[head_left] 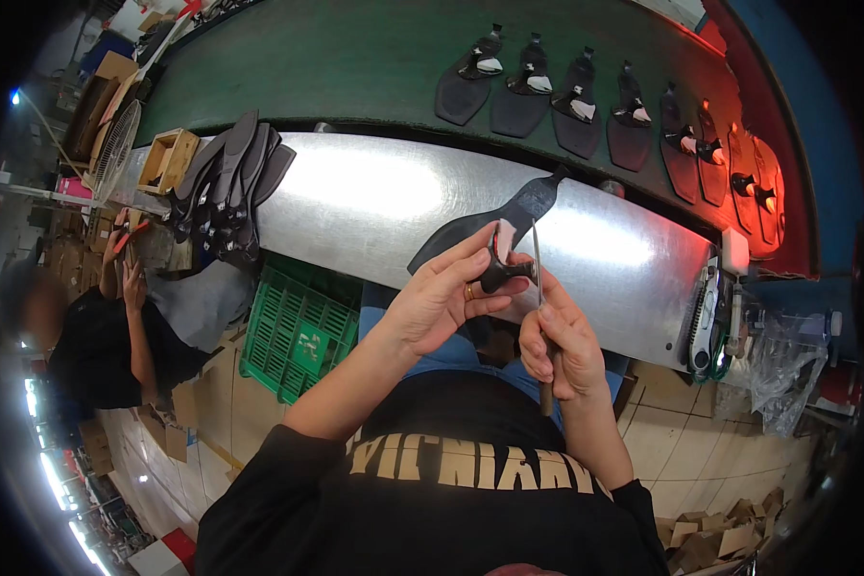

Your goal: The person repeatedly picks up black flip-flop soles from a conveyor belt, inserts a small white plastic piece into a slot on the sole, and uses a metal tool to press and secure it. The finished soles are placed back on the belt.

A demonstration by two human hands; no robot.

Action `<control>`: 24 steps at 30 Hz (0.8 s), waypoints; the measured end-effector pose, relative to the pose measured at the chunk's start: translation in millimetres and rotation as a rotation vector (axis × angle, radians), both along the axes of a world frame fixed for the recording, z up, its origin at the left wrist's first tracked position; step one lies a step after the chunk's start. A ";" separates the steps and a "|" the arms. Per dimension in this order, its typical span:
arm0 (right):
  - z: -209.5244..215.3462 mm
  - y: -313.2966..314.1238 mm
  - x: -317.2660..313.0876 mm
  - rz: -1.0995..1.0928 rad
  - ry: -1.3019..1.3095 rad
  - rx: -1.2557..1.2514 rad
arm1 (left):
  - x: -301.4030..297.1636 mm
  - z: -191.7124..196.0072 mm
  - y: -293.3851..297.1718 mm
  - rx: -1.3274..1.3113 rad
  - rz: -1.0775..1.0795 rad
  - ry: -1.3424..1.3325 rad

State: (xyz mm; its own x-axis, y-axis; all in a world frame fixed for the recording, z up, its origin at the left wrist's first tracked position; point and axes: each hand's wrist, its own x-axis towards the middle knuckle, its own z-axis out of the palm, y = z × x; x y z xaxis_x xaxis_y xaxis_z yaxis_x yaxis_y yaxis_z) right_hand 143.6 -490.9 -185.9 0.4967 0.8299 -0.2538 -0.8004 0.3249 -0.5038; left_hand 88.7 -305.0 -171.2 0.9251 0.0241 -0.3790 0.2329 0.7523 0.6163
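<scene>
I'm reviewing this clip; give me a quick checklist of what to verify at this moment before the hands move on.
1. Left hand holding the black strap: ok.
2. Right hand holding the thin metal tool: ok.
3. Loose black sole lying on the metal worktable: ok.
4. Strap fastened to that sole: cannot tell.
5. Tool touching the strap: cannot tell.
6. Row of strapped soles on the green belt, apart from both hands: ok.

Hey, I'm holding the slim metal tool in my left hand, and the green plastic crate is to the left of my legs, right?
Not quite: the head view shows the slim metal tool in your right hand. The green plastic crate is to the left of your legs, as you said.
</scene>
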 end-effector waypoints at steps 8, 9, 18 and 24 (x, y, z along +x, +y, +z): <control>5.8 7.3 -8.4 0.026 -0.165 -0.138 | -2.6 -12.1 -1.6 0.144 -0.002 -0.068; 5.4 6.7 -8.9 0.027 -0.152 -0.141 | -2.7 -11.5 -0.9 0.157 -0.012 -0.065; 3.8 3.5 -13.6 0.039 -0.073 -0.172 | -7.9 -12.3 -0.4 0.369 0.000 -0.157; 5.7 4.4 -11.5 0.035 -0.028 -0.147 | -11.9 -20.8 -3.0 0.487 0.043 -0.318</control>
